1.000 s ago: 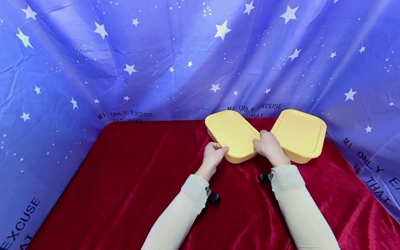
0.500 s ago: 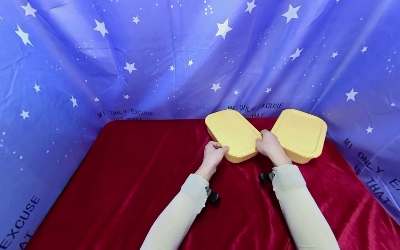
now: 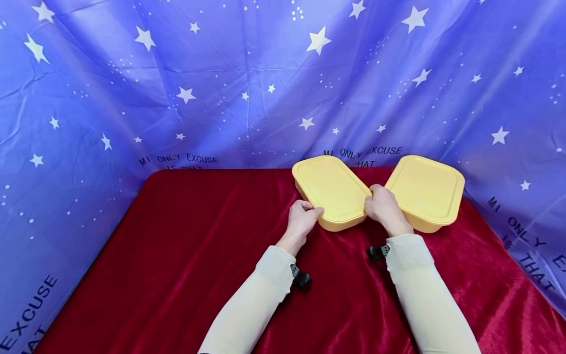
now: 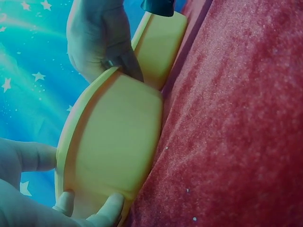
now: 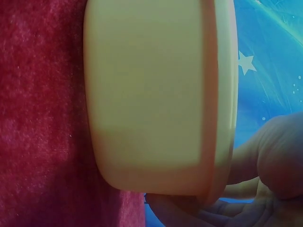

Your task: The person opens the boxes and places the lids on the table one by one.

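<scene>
A yellow lidded food container point(image 3: 331, 189) rests at a slant on the red cloth, right of centre. My left hand point(image 3: 302, 220) grips its near left corner. In the left wrist view, the thumb point(image 4: 38, 157) is at the lid's edge and fingertips point(image 4: 111, 208) are against the side wall. My right hand point(image 3: 385, 207) holds the right side of the same container, between it and a second yellow container point(image 3: 426, 189). The right wrist view shows the right hand's fingers point(image 5: 189, 210) curled round the corner, under the lid's rim. Both containers have their lids on.
The second container stands close to the right hand's knuckles. Dark red velvet cloth point(image 3: 185, 255) covers the table, with folds at the right. A blue star-printed curtain point(image 3: 247, 73) hangs right behind the table's back edge. Black wrist cameras point(image 3: 302, 280) sit on both sleeves.
The right hand has slid slightly right along the left container's edge. The left hand keeps its grip, and the containers show hardly any movement.
</scene>
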{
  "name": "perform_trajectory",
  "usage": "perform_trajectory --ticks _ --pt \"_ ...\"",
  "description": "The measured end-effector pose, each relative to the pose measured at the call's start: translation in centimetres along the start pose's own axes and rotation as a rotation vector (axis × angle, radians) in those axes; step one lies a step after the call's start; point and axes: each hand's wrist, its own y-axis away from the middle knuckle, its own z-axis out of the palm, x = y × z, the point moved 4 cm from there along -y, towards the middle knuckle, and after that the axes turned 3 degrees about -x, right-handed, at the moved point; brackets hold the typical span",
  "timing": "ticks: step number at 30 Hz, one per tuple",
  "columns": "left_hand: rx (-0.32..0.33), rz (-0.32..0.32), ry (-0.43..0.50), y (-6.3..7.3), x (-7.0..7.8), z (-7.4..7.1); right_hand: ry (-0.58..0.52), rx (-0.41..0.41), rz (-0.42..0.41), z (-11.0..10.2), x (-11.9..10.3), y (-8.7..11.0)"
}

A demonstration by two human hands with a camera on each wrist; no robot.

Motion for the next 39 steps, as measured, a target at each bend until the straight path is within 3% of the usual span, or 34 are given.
perform_trajectory --ticks 16,39 --pt "0.012 0.0 -0.04 -0.21 0.04 -0.36 -0.002 0.015 0.001 0.0 0.05 0.26" --pt "0.053 -0.011 0.021 -0.09 0.15 -0.83 -0.031 0.012 0.0 0.05 0.0 0.33"
